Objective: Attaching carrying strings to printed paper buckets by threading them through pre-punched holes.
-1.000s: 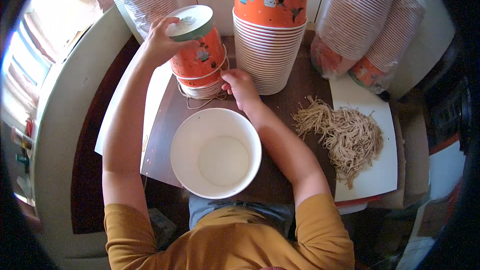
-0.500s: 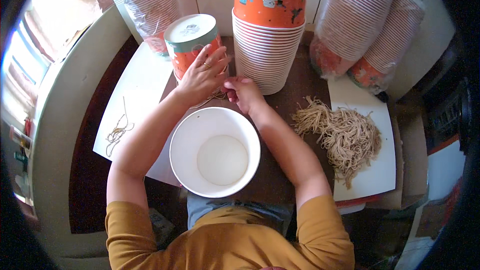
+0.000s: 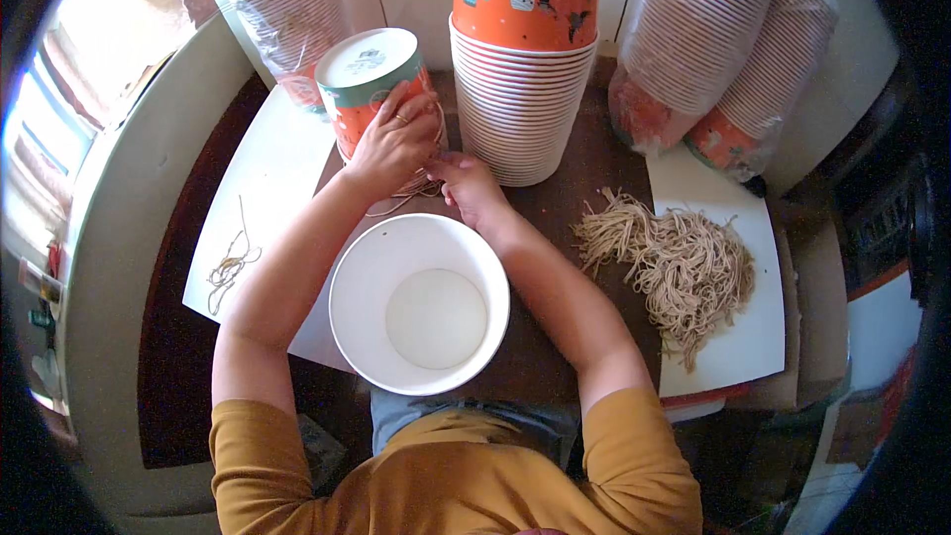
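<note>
An orange and green printed paper bucket stands upside down in front of me, its white base up. My left hand presses against its right side, fingers bent and drawn together; their tips are partly hidden. Close beside it, my right hand has its fingers pinched near the bucket's lower rim. What lies in either grip is too small to make out. Loose beige strings lie just below my hands. Nearer to me, a white round tub stands between my forearms, open side up.
A tall stack of nested orange buckets rises behind my right hand. Beige strings lie heaped at the right, and a few thin cords at the left. Bagged bucket stacks stand back right, another bagged stack back left.
My left hand's spread fingers have bent in and slid slightly down the bucket's side. My right hand has shifted a little left and down. The whole view has shifted slightly.
</note>
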A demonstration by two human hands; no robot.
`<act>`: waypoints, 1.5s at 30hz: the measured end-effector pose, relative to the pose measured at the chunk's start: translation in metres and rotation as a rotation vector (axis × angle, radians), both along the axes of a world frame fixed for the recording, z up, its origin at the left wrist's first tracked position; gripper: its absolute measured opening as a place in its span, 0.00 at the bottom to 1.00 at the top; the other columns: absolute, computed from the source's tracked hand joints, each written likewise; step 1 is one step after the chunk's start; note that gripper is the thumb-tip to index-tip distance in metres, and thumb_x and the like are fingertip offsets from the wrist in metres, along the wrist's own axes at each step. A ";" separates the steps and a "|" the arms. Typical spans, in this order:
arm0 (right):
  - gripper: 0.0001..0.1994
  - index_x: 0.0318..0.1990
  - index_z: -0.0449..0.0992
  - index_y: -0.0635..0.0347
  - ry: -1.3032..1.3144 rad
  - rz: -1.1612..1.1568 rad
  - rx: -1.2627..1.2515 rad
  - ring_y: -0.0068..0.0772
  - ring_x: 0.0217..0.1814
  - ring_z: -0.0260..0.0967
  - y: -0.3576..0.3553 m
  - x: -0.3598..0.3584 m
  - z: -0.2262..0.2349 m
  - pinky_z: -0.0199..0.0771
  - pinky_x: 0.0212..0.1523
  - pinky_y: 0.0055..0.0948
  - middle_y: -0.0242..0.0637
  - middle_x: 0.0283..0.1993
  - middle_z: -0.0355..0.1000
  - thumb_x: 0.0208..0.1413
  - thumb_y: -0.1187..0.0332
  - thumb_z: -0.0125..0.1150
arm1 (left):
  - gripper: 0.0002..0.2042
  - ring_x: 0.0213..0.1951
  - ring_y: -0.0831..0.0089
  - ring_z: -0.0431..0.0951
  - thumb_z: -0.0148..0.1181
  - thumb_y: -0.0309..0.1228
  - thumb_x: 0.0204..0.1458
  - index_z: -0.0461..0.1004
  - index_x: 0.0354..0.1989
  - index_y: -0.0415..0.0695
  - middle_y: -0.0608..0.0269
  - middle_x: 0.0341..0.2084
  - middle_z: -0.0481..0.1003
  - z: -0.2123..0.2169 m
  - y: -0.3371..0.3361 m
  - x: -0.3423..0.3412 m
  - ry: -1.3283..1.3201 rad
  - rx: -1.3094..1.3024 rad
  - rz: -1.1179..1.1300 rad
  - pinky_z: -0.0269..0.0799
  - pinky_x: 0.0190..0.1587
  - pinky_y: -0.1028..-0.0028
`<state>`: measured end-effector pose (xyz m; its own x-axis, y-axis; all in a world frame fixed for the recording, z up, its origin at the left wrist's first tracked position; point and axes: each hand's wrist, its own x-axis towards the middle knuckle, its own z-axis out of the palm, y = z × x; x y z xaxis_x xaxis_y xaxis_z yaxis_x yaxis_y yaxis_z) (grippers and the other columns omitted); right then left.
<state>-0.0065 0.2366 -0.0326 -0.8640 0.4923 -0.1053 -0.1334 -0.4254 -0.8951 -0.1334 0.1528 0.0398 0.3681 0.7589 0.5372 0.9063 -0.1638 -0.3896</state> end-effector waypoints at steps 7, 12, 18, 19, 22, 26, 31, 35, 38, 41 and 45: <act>0.04 0.31 0.73 0.53 0.059 -0.098 0.043 0.13 0.16 0.53 -0.003 0.002 0.002 0.50 0.16 0.17 0.24 0.22 0.66 0.51 0.70 0.64 | 0.13 0.63 0.62 0.58 0.54 0.33 0.38 0.79 0.31 0.43 0.64 0.47 0.71 -0.005 -0.001 -0.002 0.054 0.043 0.029 0.42 0.68 0.50; 0.04 0.28 0.73 0.55 0.015 -0.069 0.104 0.15 0.21 0.58 -0.004 0.008 0.008 0.57 0.23 0.17 0.25 0.23 0.67 0.51 0.73 0.63 | 0.16 0.63 0.62 0.58 0.55 0.36 0.38 0.79 0.34 0.43 0.65 0.48 0.70 -0.010 0.002 0.005 0.011 0.025 0.093 0.41 0.68 0.51; 0.05 0.26 0.72 0.58 0.077 -0.093 0.202 0.21 0.31 0.64 -0.001 0.008 0.005 0.65 0.36 0.20 0.28 0.24 0.68 0.50 0.76 0.62 | 0.15 0.64 0.62 0.57 0.55 0.37 0.37 0.80 0.34 0.47 0.65 0.52 0.69 -0.020 0.002 0.004 0.003 0.068 0.181 0.42 0.67 0.51; 0.05 0.25 0.72 0.58 0.064 -0.086 0.215 0.20 0.31 0.64 -0.001 0.006 0.003 0.65 0.36 0.20 0.28 0.24 0.68 0.49 0.77 0.61 | 0.15 0.64 0.62 0.57 0.55 0.37 0.37 0.80 0.34 0.48 0.65 0.54 0.68 -0.022 -0.002 0.002 -0.006 0.072 0.157 0.41 0.67 0.51; 0.05 0.25 0.72 0.58 0.044 -0.096 0.227 0.20 0.28 0.64 0.000 0.004 -0.002 0.64 0.33 0.20 0.28 0.23 0.68 0.49 0.77 0.61 | 0.15 0.65 0.62 0.56 0.55 0.37 0.38 0.80 0.35 0.49 0.65 0.56 0.67 -0.030 -0.005 -0.004 -0.006 0.111 0.108 0.40 0.67 0.51; 0.04 0.25 0.74 0.58 -0.067 -0.113 0.109 0.19 0.20 0.60 -0.004 0.014 0.013 0.60 0.21 0.20 0.27 0.20 0.67 0.49 0.73 0.62 | 0.15 0.64 0.61 0.57 0.56 0.36 0.41 0.79 0.38 0.49 0.65 0.58 0.66 -0.024 -0.009 -0.002 -0.023 0.080 0.104 0.41 0.67 0.51; 0.10 0.41 0.75 0.64 -0.251 -0.085 0.221 0.18 0.16 0.58 0.004 0.020 -0.002 0.56 0.16 0.19 0.28 0.21 0.68 0.52 0.70 0.61 | 0.16 0.63 0.60 0.59 0.58 0.31 0.43 0.76 0.43 0.49 0.64 0.57 0.66 -0.004 -0.040 0.002 -0.073 0.129 0.038 0.47 0.66 0.53; 0.18 0.51 0.71 0.67 -0.220 -0.121 0.436 0.17 0.25 0.64 0.006 0.066 0.013 0.66 0.24 0.20 0.32 0.30 0.72 0.55 0.67 0.60 | 0.18 0.54 0.56 0.70 0.60 0.21 0.38 0.75 0.42 0.44 0.56 0.50 0.71 0.010 -0.097 0.023 -0.364 0.158 0.031 0.59 0.60 0.52; 0.12 0.46 0.76 0.61 -0.236 -0.132 0.830 0.16 0.30 0.66 0.009 0.123 0.042 0.68 0.30 0.19 0.28 0.34 0.74 0.55 0.67 0.60 | 0.13 0.49 0.57 0.73 0.60 0.22 0.45 0.76 0.42 0.40 0.51 0.44 0.74 0.010 -0.152 0.046 -0.974 0.141 0.211 0.66 0.55 0.63; 0.11 0.45 0.76 0.63 -0.225 -0.170 0.889 0.16 0.35 0.67 0.006 0.168 0.063 0.69 0.37 0.19 0.29 0.37 0.74 0.56 0.71 0.59 | 0.13 0.50 0.62 0.73 0.60 0.28 0.50 0.76 0.43 0.37 0.51 0.44 0.74 0.013 -0.201 0.072 -1.222 0.198 0.201 0.66 0.54 0.67; 0.10 0.42 0.76 0.66 -0.408 -0.215 1.002 0.20 0.32 0.67 -0.009 0.221 0.099 0.70 0.35 0.21 0.35 0.37 0.70 0.54 0.72 0.60 | 0.23 0.53 0.61 0.69 0.62 0.42 0.51 0.74 0.47 0.35 0.48 0.48 0.71 -0.005 -0.223 0.116 -1.441 0.219 0.067 0.61 0.57 0.66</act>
<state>0.2148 0.2278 0.0663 -0.7414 0.6497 0.1680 0.2663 0.5146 -0.8151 -0.0177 -0.0699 0.0348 -0.6101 0.6091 0.5067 0.5281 -0.1641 0.8331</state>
